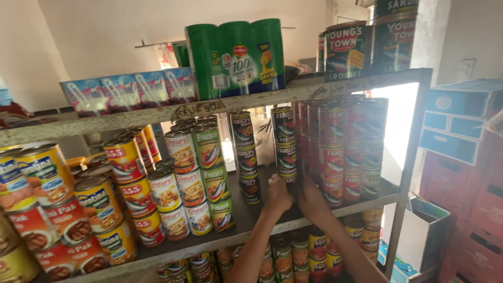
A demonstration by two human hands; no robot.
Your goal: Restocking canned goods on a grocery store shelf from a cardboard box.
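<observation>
Two hands on the middle shelf (pixel 367 202): left hand (pixel 279 193) and right hand (pixel 310 198) cupped around the bottom can (pixel 287 181) of a blue-label sardine stack (pixel 284 141). Red-label cans (pixel 331 152) at 3 o'clock of it, dark-label stack (pixel 245 154) at 9 o'clock.

open shelf gap (pixel 263 207), can stacks (pixel 285 144) flanking
</observation>
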